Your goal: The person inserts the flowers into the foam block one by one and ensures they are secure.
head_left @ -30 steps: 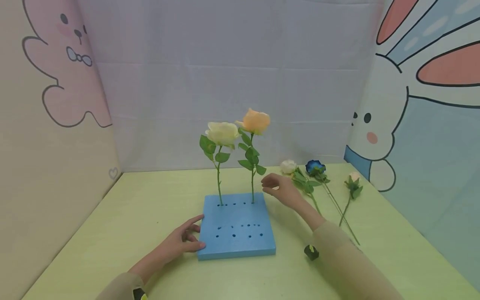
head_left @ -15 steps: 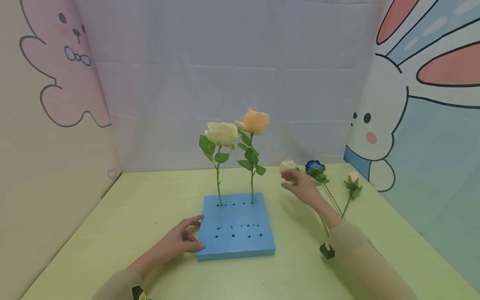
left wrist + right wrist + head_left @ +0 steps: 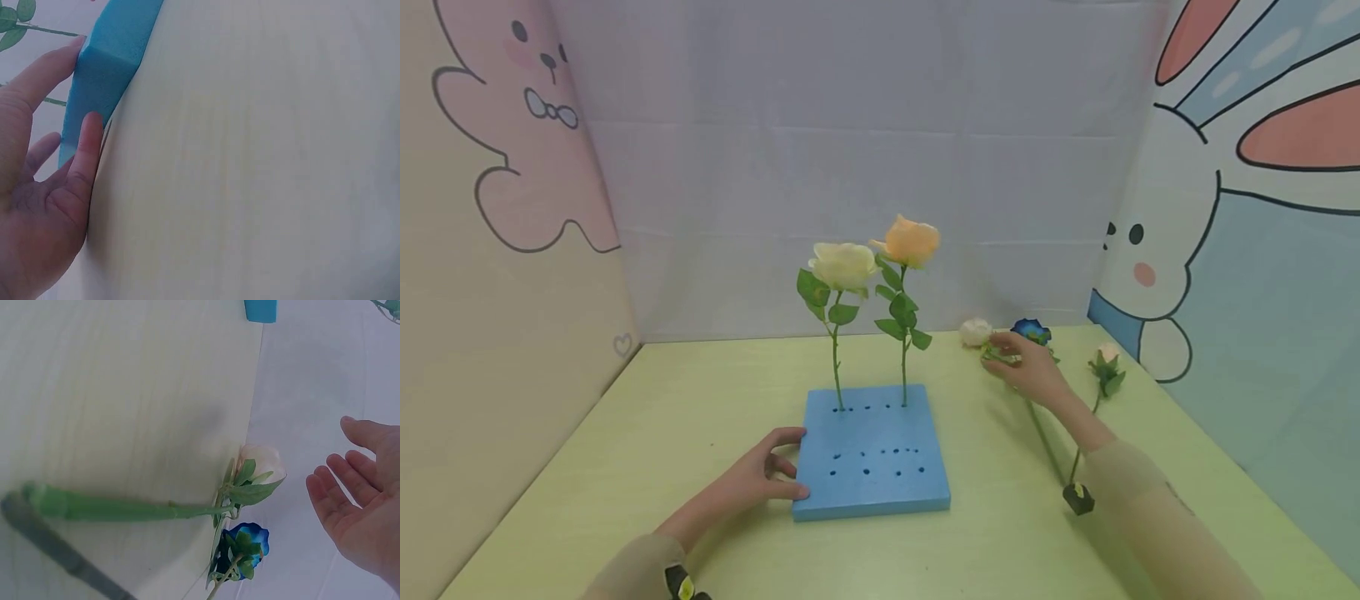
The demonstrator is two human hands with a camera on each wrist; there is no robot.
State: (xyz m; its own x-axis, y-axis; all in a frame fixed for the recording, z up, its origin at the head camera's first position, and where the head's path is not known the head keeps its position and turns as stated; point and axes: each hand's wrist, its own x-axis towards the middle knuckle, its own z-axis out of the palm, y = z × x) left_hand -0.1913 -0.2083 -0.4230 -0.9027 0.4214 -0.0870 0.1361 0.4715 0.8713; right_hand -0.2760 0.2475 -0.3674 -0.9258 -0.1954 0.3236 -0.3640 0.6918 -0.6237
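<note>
Fingertips and thumb of my left hand [image 3: 752,479] touch the left edge of a blue foam board [image 3: 880,433] full of small holes; the left wrist view shows them along its side. Upright in the board's back row stand a cream rose [image 3: 844,267] and a peach rose [image 3: 910,243]. My right hand [image 3: 1033,375] hovers over the flowers lying at the right, nearest to a white rose [image 3: 976,332]. In the right wrist view its fingers are spread loosely, apart from the white rose [image 3: 265,465] and a blue rose [image 3: 253,540].
Right of the blue rose [image 3: 1030,331] lies a pale pink rose [image 3: 1107,367], its stem toward the front. A pale curtain [image 3: 850,142] closes off the table [image 3: 700,400] behind. Walls with painted cartoon animals flank both sides.
My right hand has moved away from beside the standing peach rose, rightward to the lying flowers. The left hand has stayed at the foam board.
</note>
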